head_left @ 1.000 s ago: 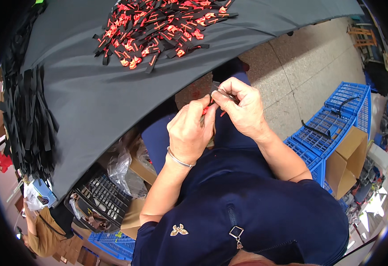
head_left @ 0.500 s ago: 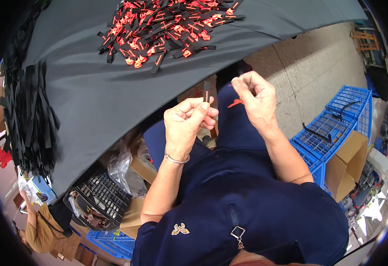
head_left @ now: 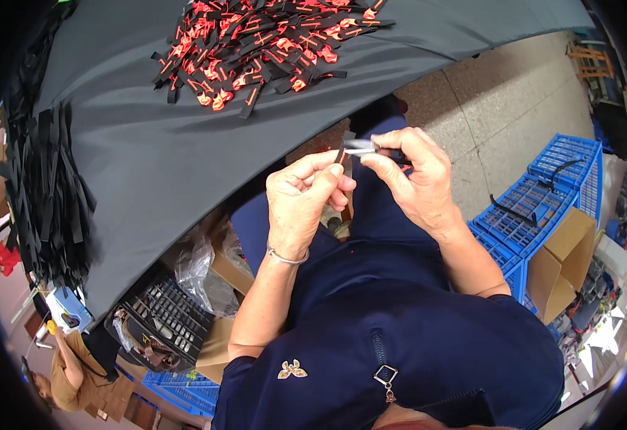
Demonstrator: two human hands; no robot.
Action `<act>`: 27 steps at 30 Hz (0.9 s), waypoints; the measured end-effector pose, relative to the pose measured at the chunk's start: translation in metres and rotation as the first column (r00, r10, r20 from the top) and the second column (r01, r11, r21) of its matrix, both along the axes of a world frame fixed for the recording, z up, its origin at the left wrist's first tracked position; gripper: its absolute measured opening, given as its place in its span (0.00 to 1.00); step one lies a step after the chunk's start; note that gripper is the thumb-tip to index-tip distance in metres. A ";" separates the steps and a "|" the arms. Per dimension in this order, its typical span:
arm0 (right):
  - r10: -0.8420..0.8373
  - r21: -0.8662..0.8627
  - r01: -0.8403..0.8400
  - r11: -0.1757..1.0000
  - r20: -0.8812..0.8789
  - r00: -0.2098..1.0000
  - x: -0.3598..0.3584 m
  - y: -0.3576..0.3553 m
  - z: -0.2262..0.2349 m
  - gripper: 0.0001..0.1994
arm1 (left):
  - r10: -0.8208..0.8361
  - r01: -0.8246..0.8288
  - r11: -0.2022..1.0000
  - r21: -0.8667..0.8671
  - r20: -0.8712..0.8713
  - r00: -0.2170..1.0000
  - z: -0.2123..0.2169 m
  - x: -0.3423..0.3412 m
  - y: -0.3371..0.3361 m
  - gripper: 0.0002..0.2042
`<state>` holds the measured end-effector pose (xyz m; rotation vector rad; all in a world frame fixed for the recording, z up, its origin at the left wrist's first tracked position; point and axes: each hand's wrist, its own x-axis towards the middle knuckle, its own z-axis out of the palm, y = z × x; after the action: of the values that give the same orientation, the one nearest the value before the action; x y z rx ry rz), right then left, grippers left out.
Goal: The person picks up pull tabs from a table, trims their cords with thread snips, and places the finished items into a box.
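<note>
Above my lap, my left hand [head_left: 306,197] pinches a short black webbing strap [head_left: 341,152] between thumb and fingers; a bit of red shows on it. My right hand [head_left: 417,179] is closed on small thread snips [head_left: 362,148], blurred by motion. Their silver blades point left and meet the strap just above my left fingertips. A bit of red shows under the right fingers, too small to make out. Beyond my hands, a heap of short black straps with red stitching and red tabs [head_left: 256,57] lies on the dark-cloth table [head_left: 163,168].
Long black straps [head_left: 52,201] hang in a bundle at the table's left side. Blue plastic crates [head_left: 524,204] and an open cardboard box [head_left: 560,251] stand at my right. A black basket [head_left: 166,315] and clear plastic bag [head_left: 202,276] sit below the table. Another person [head_left: 73,365] is at far left.
My right hand has come left and slightly down, bringing the snips' blades to the strap. The left hand stays nearly in place, with the strap turned a little.
</note>
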<state>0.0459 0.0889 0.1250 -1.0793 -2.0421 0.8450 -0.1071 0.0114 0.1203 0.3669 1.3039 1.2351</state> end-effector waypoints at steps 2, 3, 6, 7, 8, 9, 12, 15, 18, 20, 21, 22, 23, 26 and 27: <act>0.021 0.039 -0.022 0.999 0.040 0.999 0.001 0.000 -0.002 0.07 | -0.008 0.008 1.000 0.006 0.008 1.000 0.001 0.000 0.001 0.11; 0.041 0.078 -0.047 0.996 0.079 0.996 0.002 0.001 -0.003 0.07 | -0.015 0.015 1.000 0.014 0.014 1.000 0.001 0.001 0.001 0.11; -0.008 0.031 0.006 0.999 0.065 0.998 0.004 0.004 -0.006 0.07 | 0.018 -0.021 0.999 0.036 0.088 0.996 -0.010 0.001 -0.001 0.12; -0.042 -0.065 0.043 0.997 0.015 0.999 0.005 0.003 -0.008 0.08 | 0.019 -0.022 0.999 0.035 0.090 0.996 -0.010 0.002 0.000 0.12; -0.040 -0.066 0.041 0.997 0.018 0.999 0.006 0.002 -0.011 0.08 | 0.042 -0.047 0.998 0.029 0.145 0.989 -0.008 0.003 0.000 0.13; -0.094 -0.183 0.083 0.980 -0.053 0.994 0.006 0.001 -0.014 0.08 | 0.067 -0.073 0.997 0.022 0.199 0.978 -0.008 0.004 0.000 0.15; -0.118 -0.313 0.074 0.947 -0.125 0.985 0.005 -0.001 -0.013 0.10 | 0.056 -0.074 0.996 0.054 0.287 0.956 -0.011 -0.002 -0.007 0.16; -0.049 -0.320 0.003 0.948 -0.137 0.989 -0.004 -0.010 -0.012 0.10 | 0.081 -0.096 0.994 0.042 0.275 0.958 -0.010 -0.007 -0.020 0.16; -0.066 -0.390 -0.021 0.921 -0.208 0.976 -0.011 -0.019 -0.005 0.07 | 0.123 -0.129 0.991 0.026 0.158 0.980 -0.010 -0.015 -0.045 0.14; -0.073 -0.404 -0.032 0.914 -0.242 0.968 -0.001 -0.015 -0.007 0.07 | 0.241 -0.243 0.969 0.036 0.049 0.969 -0.016 -0.027 -0.065 0.12; -0.068 -0.410 -0.036 0.912 -0.237 0.969 0.001 -0.014 -0.008 0.07 | 0.319 -0.318 0.947 0.037 -0.005 0.948 -0.026 -0.036 -0.081 0.12; -0.031 -0.365 -0.044 0.930 -0.196 0.980 0.005 -0.012 -0.012 0.08 | 0.386 -0.384 0.922 0.043 -0.058 0.921 -0.039 -0.045 -0.100 0.12; -0.012 -0.372 -0.056 0.926 -0.179 0.984 0.005 -0.012 -0.012 0.08 | 0.480 -0.482 0.876 0.004 -0.098 0.872 -0.047 -0.055 -0.121 0.12; 0.016 -0.367 -0.072 0.928 -0.152 0.988 0.003 -0.014 -0.017 0.08 | 0.647 -0.676 0.728 -0.112 -0.211 0.732 -0.085 -0.076 -0.197 0.12; 0.007 -0.374 -0.060 0.926 -0.141 0.990 0.003 -0.015 -0.019 0.08 | 0.680 -0.725 0.664 -0.183 -0.255 0.687 -0.101 -0.077 -0.223 0.12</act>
<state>0.0488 0.0739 0.1064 -1.1526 -1.8297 1.3335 -0.1845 -0.2115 0.0198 -0.2959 1.8315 1.6584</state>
